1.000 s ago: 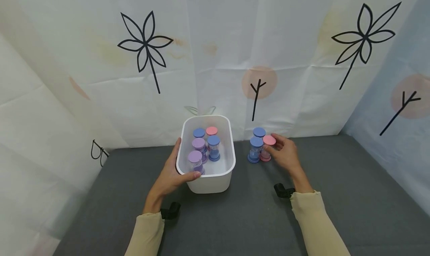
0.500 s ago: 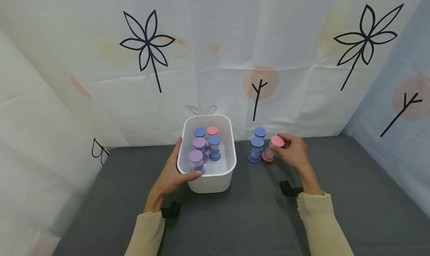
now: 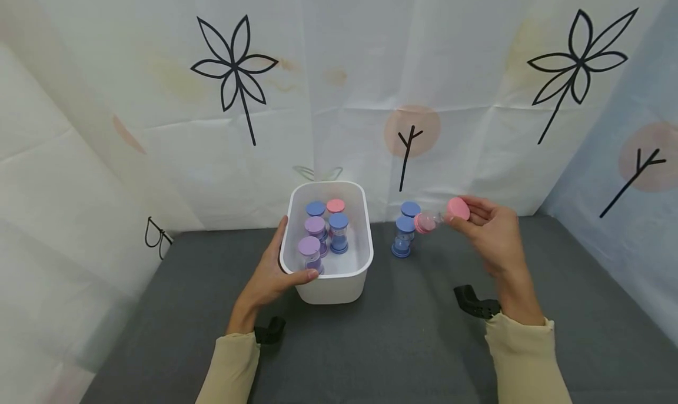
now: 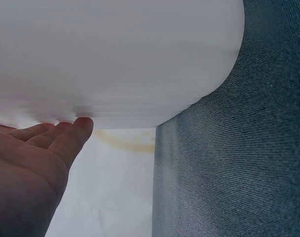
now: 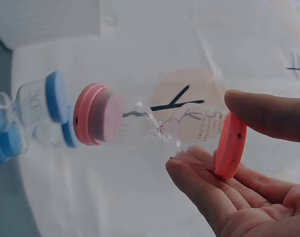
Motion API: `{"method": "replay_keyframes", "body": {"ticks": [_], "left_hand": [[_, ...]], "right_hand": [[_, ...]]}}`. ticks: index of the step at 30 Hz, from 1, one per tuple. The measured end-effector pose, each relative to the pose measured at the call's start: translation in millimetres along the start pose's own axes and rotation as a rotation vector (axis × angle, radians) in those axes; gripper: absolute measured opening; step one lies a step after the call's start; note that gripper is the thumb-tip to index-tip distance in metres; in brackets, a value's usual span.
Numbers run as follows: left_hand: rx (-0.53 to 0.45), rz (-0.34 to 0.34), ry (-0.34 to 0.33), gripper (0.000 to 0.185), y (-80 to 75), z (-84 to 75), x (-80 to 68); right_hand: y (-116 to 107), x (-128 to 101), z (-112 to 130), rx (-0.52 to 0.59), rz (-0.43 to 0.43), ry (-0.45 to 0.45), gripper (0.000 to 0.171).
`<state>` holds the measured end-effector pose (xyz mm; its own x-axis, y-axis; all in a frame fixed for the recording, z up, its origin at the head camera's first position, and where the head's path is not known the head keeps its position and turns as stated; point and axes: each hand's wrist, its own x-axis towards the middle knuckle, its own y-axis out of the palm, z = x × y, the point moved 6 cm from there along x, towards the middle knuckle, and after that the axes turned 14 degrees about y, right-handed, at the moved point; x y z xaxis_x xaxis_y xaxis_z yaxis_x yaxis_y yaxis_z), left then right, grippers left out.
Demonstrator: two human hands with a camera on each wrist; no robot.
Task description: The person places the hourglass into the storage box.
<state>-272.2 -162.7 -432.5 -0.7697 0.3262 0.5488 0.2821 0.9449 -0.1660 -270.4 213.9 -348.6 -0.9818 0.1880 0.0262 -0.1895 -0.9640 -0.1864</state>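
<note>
My right hand [image 3: 489, 230] pinches a pink-capped sand timer [image 5: 159, 121] by one end cap, thumb on one side and fingers on the other. The timer is tilted nearly onto its side, pink sand at its far end; the right wrist view shows "5 minutes" printed on the glass. Beside it stand two blue-capped sand timers [image 3: 404, 239]. My left hand [image 3: 270, 277] rests against a white bin [image 3: 331, 289], straight fingers on its outer left side and thumb over the front rim. Inside the bin are several upright sand timers [image 3: 338, 233] with purple, blue and pink caps.
A dark grey cloth [image 3: 365, 357] covers the table. Behind it hangs a pale sheet [image 3: 349, 68] printed with plants, and another pale sheet stands at each side. A black wrist mount [image 3: 477, 304] juts from the right wrist.
My right hand has lifted the pink sand timer off the table, tipping it from upright to nearly sideways and moving right. My left hand and the bin have stayed in place.
</note>
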Motion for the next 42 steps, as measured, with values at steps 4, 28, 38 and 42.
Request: {"method": "replay_keyframes", "body": {"ticks": [4, 28, 38, 42], "left_hand": [[-0.005, 0.002, 0.008, 0.119, 0.1, 0.1, 0.7], [-0.024, 0.005, 0.027, 0.12, 0.4, -0.4, 1.9], [-0.024, 0.011, 0.029, 0.12, 0.2, -0.4, 2.6], [-0.022, 0.012, 0.032, 0.121, 0.1, -0.9, 2.5]], "right_hand": [[0.8, -7.5, 10.4, 0.188, 0.046, -0.043, 0.056], [106.7, -20.4, 13.0, 0.341, 0.347, -0.05, 0.054], [160.7, -4.9, 12.1, 0.063, 0.474, -0.054, 0.055], [175.6, 1.4, 14.0, -0.111, 0.47, -0.056, 0.053]]}}
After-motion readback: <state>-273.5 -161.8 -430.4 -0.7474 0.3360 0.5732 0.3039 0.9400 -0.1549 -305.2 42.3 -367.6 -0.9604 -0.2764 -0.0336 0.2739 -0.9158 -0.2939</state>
